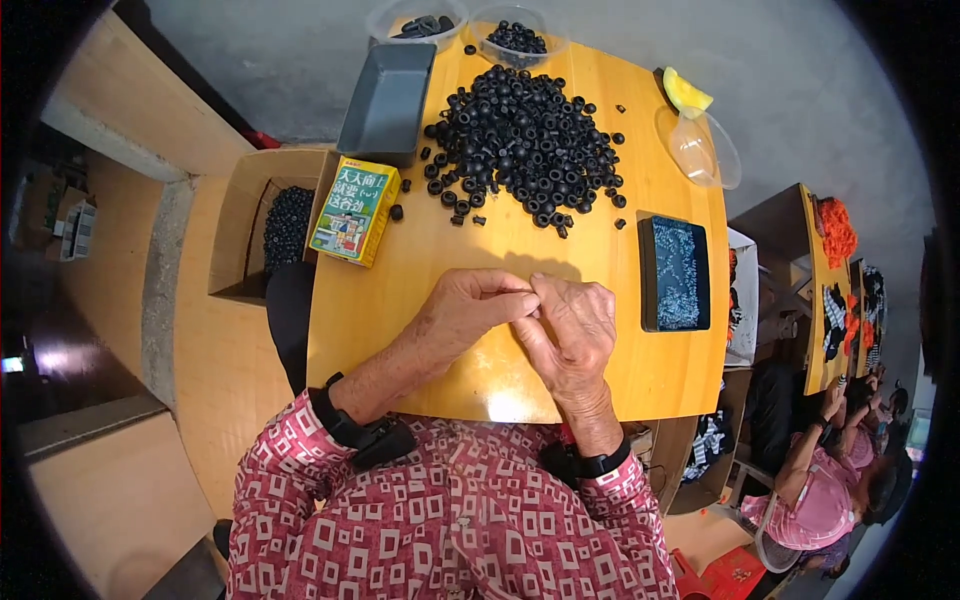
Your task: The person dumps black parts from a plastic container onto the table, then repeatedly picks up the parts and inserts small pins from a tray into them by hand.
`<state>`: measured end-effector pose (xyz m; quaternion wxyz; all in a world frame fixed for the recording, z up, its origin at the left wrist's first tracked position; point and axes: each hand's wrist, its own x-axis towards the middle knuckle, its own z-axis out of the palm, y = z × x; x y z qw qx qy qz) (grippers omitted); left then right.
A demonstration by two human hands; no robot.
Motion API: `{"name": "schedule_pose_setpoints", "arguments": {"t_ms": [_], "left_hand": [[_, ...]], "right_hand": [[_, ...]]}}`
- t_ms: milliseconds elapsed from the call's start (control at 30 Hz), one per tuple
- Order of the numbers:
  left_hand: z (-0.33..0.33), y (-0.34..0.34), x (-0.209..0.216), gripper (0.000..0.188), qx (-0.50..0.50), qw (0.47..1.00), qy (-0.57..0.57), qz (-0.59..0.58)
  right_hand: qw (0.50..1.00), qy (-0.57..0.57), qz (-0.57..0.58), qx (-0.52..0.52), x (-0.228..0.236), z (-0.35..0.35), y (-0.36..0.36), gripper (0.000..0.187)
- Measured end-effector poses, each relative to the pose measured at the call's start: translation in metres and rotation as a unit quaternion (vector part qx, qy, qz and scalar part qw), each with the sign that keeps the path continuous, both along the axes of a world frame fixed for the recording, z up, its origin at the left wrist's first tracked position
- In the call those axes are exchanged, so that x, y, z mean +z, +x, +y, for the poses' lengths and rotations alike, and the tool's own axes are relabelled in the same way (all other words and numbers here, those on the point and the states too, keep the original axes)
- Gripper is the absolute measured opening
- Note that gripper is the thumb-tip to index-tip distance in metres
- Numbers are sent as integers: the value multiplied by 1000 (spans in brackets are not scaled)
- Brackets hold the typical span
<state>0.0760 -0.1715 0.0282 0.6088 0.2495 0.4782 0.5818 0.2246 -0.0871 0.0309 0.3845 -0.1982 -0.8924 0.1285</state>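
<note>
Fingertip work seems the step in hand: left hand [460,312] and right hand [575,325] meet above the tabletop [640,375], each grip pinched closed, though on what I cannot tell. Black bead-like parts [530,140] lie heaped beyond; the next move likely calls for steady pressure.

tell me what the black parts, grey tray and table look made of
Black parts: maybe rubber or plastic, smooth, with soft highlights.
Tray: probably plastic, fairly matte, with smooth, even grey walls.
Table: wood or wood-look laminate, glossy, given faint grain and bright glare.
</note>
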Motion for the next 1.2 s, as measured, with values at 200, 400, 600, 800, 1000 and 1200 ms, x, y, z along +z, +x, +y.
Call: {"name": "schedule_pose_setpoints", "arguments": {"t_ms": [200, 400, 600, 800, 1000, 1200], "left_hand": [[-2, 4, -7, 20, 19, 1000, -17, 17], [-1, 5, -6, 21, 18, 999, -26, 11], [-2, 6, -8, 20, 24, 999, -25, 1], [-4, 7, -7, 20, 40, 999, -22, 2], [-5, 6, -8, 22, 42, 998, -21, -31], [-5, 4, -10, 25, 23, 998, -3, -56]], "right_hand": [[998, 8, -61, -24, 4, -2, 3, 37], [997, -6, -72, -14, -2, -3, 4, 38], [999, 10, -48, -1, -4, -1, 4, 38], [997, 14, -66, -28, -2, -5, 3, 43], [998, 12, -57, -25, -5, -5, 3, 43], [1000, -23, -15, -2, -7, -4, 3, 43]]}}
